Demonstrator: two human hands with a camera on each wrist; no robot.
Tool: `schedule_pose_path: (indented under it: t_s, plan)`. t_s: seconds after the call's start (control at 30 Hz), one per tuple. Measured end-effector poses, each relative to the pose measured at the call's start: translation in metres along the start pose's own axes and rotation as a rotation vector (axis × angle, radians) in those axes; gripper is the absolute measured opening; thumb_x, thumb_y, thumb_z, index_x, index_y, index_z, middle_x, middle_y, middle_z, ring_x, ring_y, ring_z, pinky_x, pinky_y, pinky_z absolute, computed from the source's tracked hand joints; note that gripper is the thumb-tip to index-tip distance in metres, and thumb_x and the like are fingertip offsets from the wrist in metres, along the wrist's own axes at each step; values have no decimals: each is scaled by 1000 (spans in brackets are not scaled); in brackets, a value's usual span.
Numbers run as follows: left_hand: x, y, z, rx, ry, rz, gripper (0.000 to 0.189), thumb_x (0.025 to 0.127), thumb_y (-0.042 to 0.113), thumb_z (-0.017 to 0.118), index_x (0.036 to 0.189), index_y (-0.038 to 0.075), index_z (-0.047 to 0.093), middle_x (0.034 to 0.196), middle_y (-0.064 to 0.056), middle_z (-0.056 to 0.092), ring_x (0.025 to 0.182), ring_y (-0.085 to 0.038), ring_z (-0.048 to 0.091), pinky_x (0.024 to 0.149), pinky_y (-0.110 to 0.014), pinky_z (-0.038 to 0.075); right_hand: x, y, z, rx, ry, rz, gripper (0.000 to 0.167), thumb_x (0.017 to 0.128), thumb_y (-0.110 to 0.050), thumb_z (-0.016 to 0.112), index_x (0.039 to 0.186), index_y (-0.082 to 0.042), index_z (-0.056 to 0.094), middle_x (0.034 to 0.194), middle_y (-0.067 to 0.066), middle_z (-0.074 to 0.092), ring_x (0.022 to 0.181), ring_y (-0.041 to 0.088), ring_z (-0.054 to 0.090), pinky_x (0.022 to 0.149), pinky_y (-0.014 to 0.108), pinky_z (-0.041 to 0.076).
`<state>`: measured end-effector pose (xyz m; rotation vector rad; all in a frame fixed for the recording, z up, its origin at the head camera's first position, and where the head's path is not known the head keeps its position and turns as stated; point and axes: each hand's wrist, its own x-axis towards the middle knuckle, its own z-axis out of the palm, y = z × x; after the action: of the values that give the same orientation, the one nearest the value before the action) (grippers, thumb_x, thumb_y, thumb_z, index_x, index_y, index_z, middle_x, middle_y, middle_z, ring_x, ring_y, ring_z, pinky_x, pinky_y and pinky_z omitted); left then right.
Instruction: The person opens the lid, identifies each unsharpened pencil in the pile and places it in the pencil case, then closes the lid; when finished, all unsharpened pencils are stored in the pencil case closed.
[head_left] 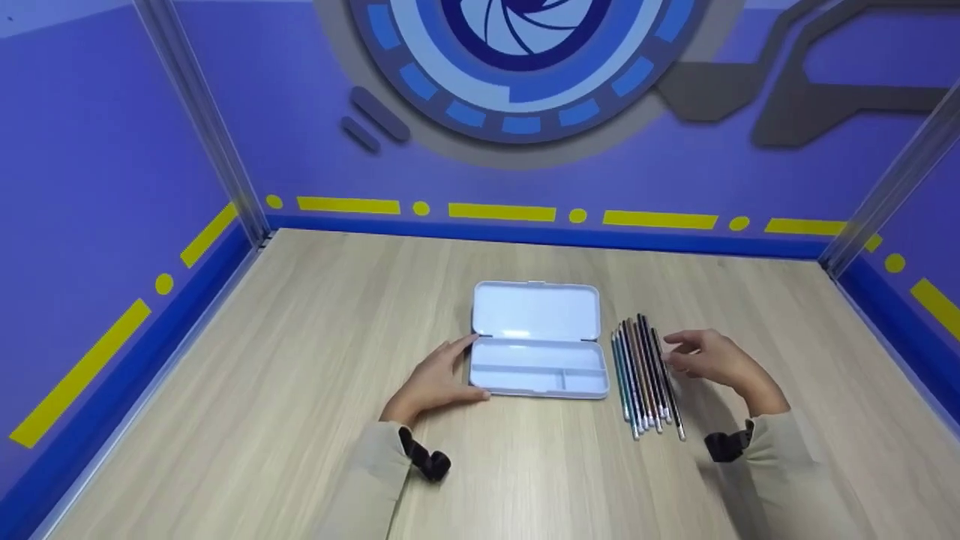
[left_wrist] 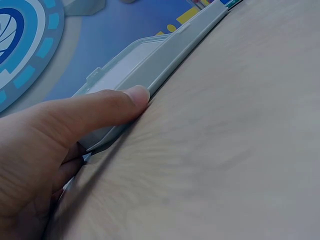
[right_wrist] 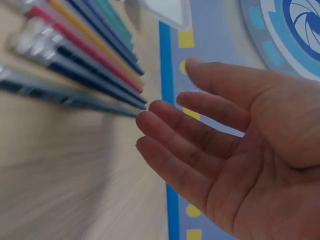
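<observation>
A white pencil case (head_left: 538,367) lies on the table with its lid (head_left: 536,309) raised back. Its tray, split by dividers, shows bare. My left hand (head_left: 439,379) grips the case's left end, thumb along the front edge and fingers at the left side; the thumb also presses the front wall in the left wrist view. To the right of the case lies a bundle of several pencils (head_left: 643,375), their eraser ends toward me. Beside the bundle, my right hand (head_left: 709,356) holds nothing, its fingers slightly bent and fingertips close to the far ends of the pencils (right_wrist: 95,65).
The wooden table (head_left: 300,360) is walled in by blue panels (head_left: 480,172) at the back and both sides. Metal posts (head_left: 210,127) stand at the back corners. Each wrist wears a black strap mount (head_left: 429,459).
</observation>
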<state>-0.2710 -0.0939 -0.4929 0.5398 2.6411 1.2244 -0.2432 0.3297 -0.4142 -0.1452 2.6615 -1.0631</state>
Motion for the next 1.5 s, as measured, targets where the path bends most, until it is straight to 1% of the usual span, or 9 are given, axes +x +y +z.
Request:
schedule_pose_path:
  t_s: [0.17,0.27,0.6,0.7,0.87,0.93,1.1,1.27,1.5]
  plan:
    - [1,2,-3,-3,14,8,101,64,48,85,150,25,35,153,-13,36,141,-34,32,114,-53,29,-2,6,0,73,-55,73,57,93,-16,60,135,18,39,108,27,64,87,22,67,78,39,59]
    - [1,3,-4,5,14,10,102,64,49,85,150,25,35,153,-12,36,142,-34,31,115,-52,29,-3,7,0,67,-69,84,59,92,-15,62,133,20,40,104,24,66,82,18,66,74,37,59]
    - [1,2,-5,-11,19,-5,103,64,51,85,150,28,34,154,-11,35,142,-34,30,115,-54,27,-1,8,6,11,-13,119,64,83,-16,73,131,16,46,88,12,64,70,13,62,65,30,57]
    - [1,1,-6,-10,25,-8,103,64,50,85,150,27,34,154,-11,34,142,-34,29,115,-54,26,1,6,9,6,10,144,62,82,-14,73,131,14,48,88,13,65,70,13,63,64,30,58]
    - [1,0,-6,12,27,11,102,64,48,85,150,23,35,153,-12,36,142,-40,27,114,-56,27,2,4,16,6,49,163,58,83,-10,71,129,15,48,93,22,67,70,15,66,65,33,59]
    - [2,0,-5,19,28,20,101,64,48,85,149,22,36,153,-13,37,142,-41,26,114,-57,27,2,4,17,4,66,165,56,84,-10,70,129,15,48,93,22,66,71,15,66,65,33,59]
    - [1,0,-4,12,27,12,101,64,48,86,149,24,37,153,-13,37,142,-38,29,115,-55,28,1,6,20,-4,83,153,52,86,-8,68,129,14,49,89,20,67,69,14,65,62,32,58]
    - [0,0,-3,8,19,10,102,64,48,85,149,23,36,152,-13,37,141,-36,31,115,-54,28,1,10,20,16,61,155,53,87,-7,64,132,15,46,81,14,69,65,14,65,61,31,58]
    - [0,1,2,4,9,3,101,64,48,85,149,24,36,154,-12,36,144,-41,24,116,-57,24,-1,19,16,107,-1,176,61,88,-10,63,137,15,39,78,6,69,66,12,65,61,29,58]
